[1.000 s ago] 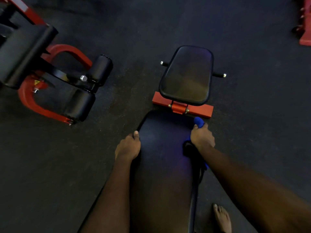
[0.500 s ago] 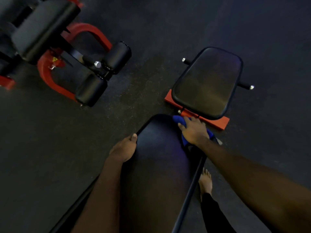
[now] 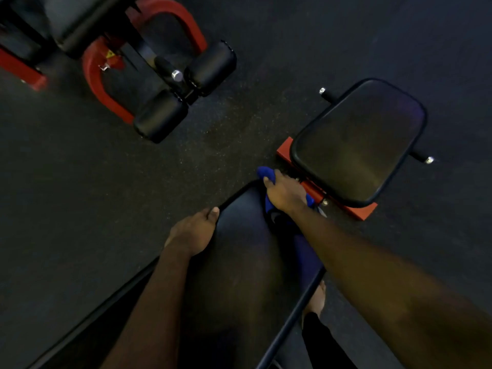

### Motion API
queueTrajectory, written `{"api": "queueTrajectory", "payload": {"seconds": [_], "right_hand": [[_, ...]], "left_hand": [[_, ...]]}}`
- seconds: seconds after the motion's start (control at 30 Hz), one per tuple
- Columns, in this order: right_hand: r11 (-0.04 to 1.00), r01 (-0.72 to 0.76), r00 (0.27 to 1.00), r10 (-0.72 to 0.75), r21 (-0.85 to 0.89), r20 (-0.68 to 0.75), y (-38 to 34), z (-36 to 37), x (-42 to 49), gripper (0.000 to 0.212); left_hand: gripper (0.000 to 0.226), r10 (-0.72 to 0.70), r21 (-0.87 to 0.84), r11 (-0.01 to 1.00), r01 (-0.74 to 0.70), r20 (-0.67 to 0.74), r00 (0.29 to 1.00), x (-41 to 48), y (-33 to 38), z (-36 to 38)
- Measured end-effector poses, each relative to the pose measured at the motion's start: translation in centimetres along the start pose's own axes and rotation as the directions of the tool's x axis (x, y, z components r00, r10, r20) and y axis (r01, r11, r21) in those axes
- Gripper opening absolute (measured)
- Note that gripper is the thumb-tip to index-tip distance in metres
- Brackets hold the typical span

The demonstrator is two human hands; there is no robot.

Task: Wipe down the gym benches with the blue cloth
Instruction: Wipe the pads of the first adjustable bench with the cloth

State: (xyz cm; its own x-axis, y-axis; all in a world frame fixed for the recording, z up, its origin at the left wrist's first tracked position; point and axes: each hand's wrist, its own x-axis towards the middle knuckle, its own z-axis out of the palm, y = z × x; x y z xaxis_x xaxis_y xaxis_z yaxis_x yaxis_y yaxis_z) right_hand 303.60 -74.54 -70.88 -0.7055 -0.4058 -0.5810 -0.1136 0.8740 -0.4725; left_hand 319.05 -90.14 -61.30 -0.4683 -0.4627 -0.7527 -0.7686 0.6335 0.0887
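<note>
A long black bench pad [image 3: 239, 251] runs from the bottom of the view up to the middle. My right hand [image 3: 285, 193] lies on the blue cloth [image 3: 266, 173] at the pad's far end, fingers curled over it. Blue fabric shows ahead of the fingers and at both sides of the hand. My left hand [image 3: 193, 231] grips the pad's left edge, thumb on top. Beyond the pad's end sits the bench's black seat pad [image 3: 356, 141] on a red base [image 3: 359, 211].
A red and black machine [image 3: 93, 73] with black roller pads [image 3: 159, 117] stands at the upper left on the dark rubber floor. A bare foot [image 3: 318, 296] and a black trouser leg are right of the bench. A black frame bar [image 3: 292, 307] runs along the pad's right side.
My right hand has slid the cloth leftward along the far end of the pad, from its right corner toward the left. The left hand has kept its grip. The view has swung left.
</note>
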Motion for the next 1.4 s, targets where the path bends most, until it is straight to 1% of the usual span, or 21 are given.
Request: {"api": "queueTrajectory", "payload": {"seconds": [0.1,0.17,0.27,0.37,0.5,0.6,0.67,0.7,0.8,0.87,0.9,0.97,1.03,1.1,1.13,1.2,1.23,1.3,1.33,1.37,1.4], "right_hand": [[0.997,0.064,0.997,-0.066,0.043,0.041,0.7,-0.1,0.0,0.049],[0.991,0.098,0.995,-0.1,0.094,0.018,3.1,-0.6,-1.7,0.049],[0.989,0.024,1.0,-0.026,0.144,0.01,5.2,-1.1,-3.2,0.045],[0.997,-0.026,0.999,0.023,0.078,0.033,3.3,-1.0,-1.3,0.04],[0.998,0.064,0.996,-0.064,0.003,0.065,-0.9,-0.9,1.4,0.038],[0.996,0.093,0.994,-0.093,0.001,0.058,-0.9,-1.0,1.6,0.033],[0.986,0.164,0.984,-0.164,0.007,0.066,-1.7,-1.0,1.6,0.033],[0.973,0.231,0.969,-0.228,-0.02,0.09,-2.8,-0.8,1.5,0.035],[0.855,0.491,0.862,-0.449,-0.167,0.235,-7.3,0.7,0.0,0.044],[0.777,0.603,0.79,-0.551,-0.179,0.269,-8.2,1.2,-1.2,0.04],[0.765,0.627,0.771,-0.583,-0.146,0.256,-8.0,1.0,-1.4,0.039],[0.804,0.589,0.793,-0.556,-0.08,0.25,-6.9,0.2,-1.0,0.037],[0.895,0.438,0.875,-0.403,-0.083,0.27,-6.8,-0.5,0.2,0.039],[0.925,0.325,0.918,-0.259,-0.195,0.3,-8.6,-0.4,0.5,0.046],[0.904,0.336,0.915,-0.247,-0.265,0.318,-9.9,-0.1,-0.2,0.047],[0.841,0.423,0.889,-0.312,-0.337,0.336,-11.3,0.6,-1.8,0.043],[0.809,0.483,0.862,-0.371,-0.335,0.346,-11.5,0.9,-2.6,0.04],[0.792,0.558,0.812,-0.46,-0.248,0.359,-10.6,0.7,-3.2,0.036],[0.802,0.567,0.801,-0.481,-0.191,0.357,-9.9,0.5,-3.0,0.035],[0.825,0.544,0.811,-0.471,-0.151,0.349,-9.5,0.1,-2.4,0.035],[0.861,0.487,0.843,-0.42,-0.147,0.336,-9.2,0.0,-1.6,0.037]], "left_hand": [[0.057,0.003,0.012,1.0,-0.003,-0.006,1.0,-0.2,0.1,-0.2],[0.057,0.011,0.011,1.0,-0.011,-0.004,1.0,-0.3,0.1,-0.3],[0.056,0.003,0.009,1.0,-0.003,-0.004,1.0,-0.6,0.2,-0.6],[0.055,0.005,0.019,1.0,-0.005,-0.015,1.0,-0.8,0.4,-0.3],[0.056,-0.003,-0.017,1.0,0.003,-0.03,1.0,-0.3,-0.2,0.0],[0.057,-0.007,-0.031,1.0,0.005,-0.04,0.999,-0.2,-0.2,0.1],[0.058,-0.013,-0.022,1.0,0.012,-0.054,0.998,-0.5,0.0,0.0],[0.058,-0.016,-0.018,1.0,0.014,-0.062,0.998,-0.6,-0.1,0.0],[0.058,-0.017,-0.028,1.0,0.014,-0.095,0.995,-0.7,-0.4,0.1],[0.053,-0.024,-0.043,0.999,0.018,-0.142,0.99,-0.9,-0.5,0.1],[0.049,-0.04,-0.047,0.998,0.032,-0.181,0.983,-1.3,-0.7,-0.2],[0.042,-0.113,-0.078,0.992,0.098,-0.212,0.971,-2.3,-1.9,-0.5],[0.042,-0.225,-0.128,0.971,0.203,-0.191,0.955,-4.0,-3.9,-0.8],[0.043,-0.297,-0.133,0.952,0.277,-0.171,0.94,-6.1,-6.6,-1.3],[0.043,-0.321,-0.112,0.945,0.306,-0.163,0.933,-7.3,-7.9,-1.7],[0.044,-0.347,-0.062,0.938,0.341,-0.139,0.928,-8.8,-9.5,-2.3],[0.045,-0.354,-0.065,0.935,0.349,-0.126,0.927,-9.3,-10.1,-2.3],[0.05,-0.345,-0.055,0.938,0.341,-0.144,0.927,-9.9,-10.6,-1.9],[0.051,-0.345,-0.05,0.939,0.341,-0.162,0.925,-10.0,-10.5,-1.7],[0.052,-0.343,-0.043,0.939,0.341,-0.182,0.922,-9.9,-10.5,-1.6],[0.051,-0.346,-0.043,0.938,0.345,-0.193,0.918,-9.8,-10.4,-1.4]]}}
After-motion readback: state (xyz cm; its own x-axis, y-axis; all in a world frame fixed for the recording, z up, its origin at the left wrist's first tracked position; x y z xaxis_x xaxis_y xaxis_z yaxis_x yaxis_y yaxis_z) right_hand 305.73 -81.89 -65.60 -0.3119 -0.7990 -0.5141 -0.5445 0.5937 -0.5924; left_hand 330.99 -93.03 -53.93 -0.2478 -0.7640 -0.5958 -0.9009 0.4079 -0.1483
